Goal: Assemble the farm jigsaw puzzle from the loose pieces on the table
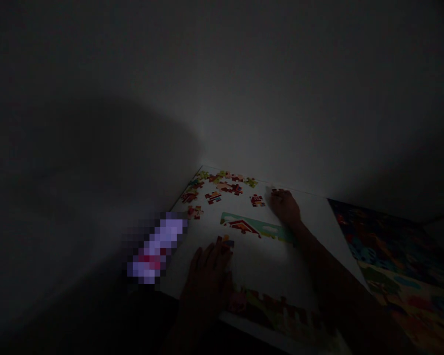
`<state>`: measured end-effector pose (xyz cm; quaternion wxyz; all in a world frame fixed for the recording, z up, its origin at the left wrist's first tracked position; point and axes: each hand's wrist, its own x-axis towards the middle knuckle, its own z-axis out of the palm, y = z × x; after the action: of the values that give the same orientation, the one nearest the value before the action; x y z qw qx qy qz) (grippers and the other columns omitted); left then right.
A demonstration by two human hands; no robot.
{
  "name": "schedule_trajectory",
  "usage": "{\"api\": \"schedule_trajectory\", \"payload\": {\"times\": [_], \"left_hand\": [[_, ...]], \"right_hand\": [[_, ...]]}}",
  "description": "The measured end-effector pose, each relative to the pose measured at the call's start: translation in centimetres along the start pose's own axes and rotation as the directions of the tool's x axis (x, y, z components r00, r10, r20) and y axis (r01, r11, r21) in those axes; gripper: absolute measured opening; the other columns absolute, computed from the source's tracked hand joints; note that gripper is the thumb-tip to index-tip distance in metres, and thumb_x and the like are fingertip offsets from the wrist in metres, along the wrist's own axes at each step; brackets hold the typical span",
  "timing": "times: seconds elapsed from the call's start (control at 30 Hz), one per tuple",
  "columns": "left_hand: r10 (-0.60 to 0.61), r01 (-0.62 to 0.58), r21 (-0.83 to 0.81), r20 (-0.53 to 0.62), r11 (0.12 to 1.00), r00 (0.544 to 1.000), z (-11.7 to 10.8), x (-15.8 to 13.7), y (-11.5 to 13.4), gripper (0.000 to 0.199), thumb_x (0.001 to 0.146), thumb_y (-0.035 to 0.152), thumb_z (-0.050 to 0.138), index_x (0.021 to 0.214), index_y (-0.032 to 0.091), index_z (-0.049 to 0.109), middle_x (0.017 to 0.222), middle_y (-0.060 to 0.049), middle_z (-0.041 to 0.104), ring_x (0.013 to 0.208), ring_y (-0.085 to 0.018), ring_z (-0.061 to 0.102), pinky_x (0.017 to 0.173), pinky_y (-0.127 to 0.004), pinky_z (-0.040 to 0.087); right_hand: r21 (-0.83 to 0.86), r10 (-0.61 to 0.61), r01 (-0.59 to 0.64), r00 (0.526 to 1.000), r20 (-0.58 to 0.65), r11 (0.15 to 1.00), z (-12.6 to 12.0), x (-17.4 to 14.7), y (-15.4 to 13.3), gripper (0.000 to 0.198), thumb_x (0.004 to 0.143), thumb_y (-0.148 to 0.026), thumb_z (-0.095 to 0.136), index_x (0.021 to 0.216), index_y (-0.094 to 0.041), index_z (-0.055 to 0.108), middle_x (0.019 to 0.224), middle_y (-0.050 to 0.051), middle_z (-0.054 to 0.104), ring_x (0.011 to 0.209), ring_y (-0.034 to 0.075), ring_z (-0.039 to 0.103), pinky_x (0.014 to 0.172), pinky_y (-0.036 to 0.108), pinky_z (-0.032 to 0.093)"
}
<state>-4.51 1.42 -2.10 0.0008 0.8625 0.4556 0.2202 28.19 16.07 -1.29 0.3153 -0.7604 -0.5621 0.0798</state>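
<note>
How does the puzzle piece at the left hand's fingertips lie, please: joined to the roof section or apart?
Apart: white surface shows between the piece and the roof section.

White tabletop (327, 229): loose puzzle pieces (258, 200), two joined puzzle sections (242, 226).

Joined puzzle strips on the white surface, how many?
2: a red-roof strip around the middle of the white surface; a dimmer strip along its near edge. Others may be hidden.

In dim light, a white tabletop (323, 222) stands where a shadowed left wall (114, 133) meets a plain back wall (281, 98).
</note>
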Motion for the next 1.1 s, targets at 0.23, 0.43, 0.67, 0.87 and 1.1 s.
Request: {"api": "schedule_trajectory", "payload": {"times": [0.23, 0.43, 0.67, 0.87, 1.1], "left_hand": [[0.032, -0.032, 0.000, -0.038, 0.999, 0.999, 0.4, 0.0, -0.3, 0.042, 0.092, 0.023, 0.046, 0.133, 0.026, 0.057, 0.151, -0.007, 0.044, 0.131, -0.028, 0.049, 0.107, -0.053, 0.040], [0.032, -0.031, 0.018, -0.061, 0.999, 0.998, 0.4, 0.1, 0.0, 0.041, 0.093, 0.021, 0.043, 0.131, 0.025, 0.058, 0.150, -0.008, 0.046, 0.131, -0.027, 0.050, 0.107, -0.052, 0.040], [0.033, -0.033, 0.004, -0.052, 0.999, 0.998, 0.2, 0.1, 0.0, 0.042, 0.093, 0.021, 0.042, 0.132, 0.023, 0.058, 0.148, -0.009, 0.048, 0.132, -0.028, 0.049, 0.107, -0.054, 0.040], [-0.043, 0.041, -0.083, -0.021, 0.996, 0.999, -0.1, 0.2, 0.4, 0.039, 0.094, 0.024, 0.045, 0.130, 0.026, 0.059, 0.148, -0.006, 0.048, 0.134, -0.026, 0.047, 0.111, -0.053, 0.036], [-0.067, 0.066, -0.071, -0.005, 0.995, 0.998, -0.2, 0.2, 0.8, 0.038, 0.093, 0.023, 0.047, 0.130, 0.026, 0.059, 0.145, -0.005, 0.052, 0.134, -0.025, 0.046, 0.114, -0.051, 0.034]], "right_hand": [[0.120, -0.127, 0.103, 0.967, 0.220, 0.987, 0.5, 1.3, -0.2, 0.036, 0.085, -0.025, 0.054, 0.115, -0.011, 0.066, 0.112, 0.013, 0.067, 0.101, 0.022, 0.062, 0.090, 0.035, 0.049], [0.147, -0.176, 0.129, 0.911, 0.373, 0.981, 0.4, 1.7, -1.8, 0.044, 0.071, -0.032, 0.075, 0.111, -0.018, 0.065, 0.112, 0.010, 0.067, 0.102, 0.023, 0.060, 0.089, 0.034, 0.047], [0.163, -0.072, 0.018, 0.940, 0.333, 0.987, -0.1, 1.5, -3.9, 0.038, 0.059, -0.032, 0.080, 0.081, -0.020, 0.051, 0.078, 0.002, 0.061, 0.071, 0.016, 0.054, 0.063, 0.027, 0.044], [0.715, -0.329, -0.079, 0.849, 0.413, 0.694, 2.6, -6.6, -9.1, 0.038, 0.069, -0.045, 0.073, 0.083, -0.022, 0.046, 0.070, -0.005, 0.055, 0.062, 0.012, 0.052, 0.058, 0.025, 0.043], [0.593, -0.335, 0.053, 0.864, 0.377, 0.804, 3.5, -11.4, -10.6, 0.026, 0.080, -0.034, 0.062, 0.101, -0.022, 0.054, 0.079, -0.003, 0.061, 0.069, 0.015, 0.057, 0.065, 0.027, 0.045]]}}
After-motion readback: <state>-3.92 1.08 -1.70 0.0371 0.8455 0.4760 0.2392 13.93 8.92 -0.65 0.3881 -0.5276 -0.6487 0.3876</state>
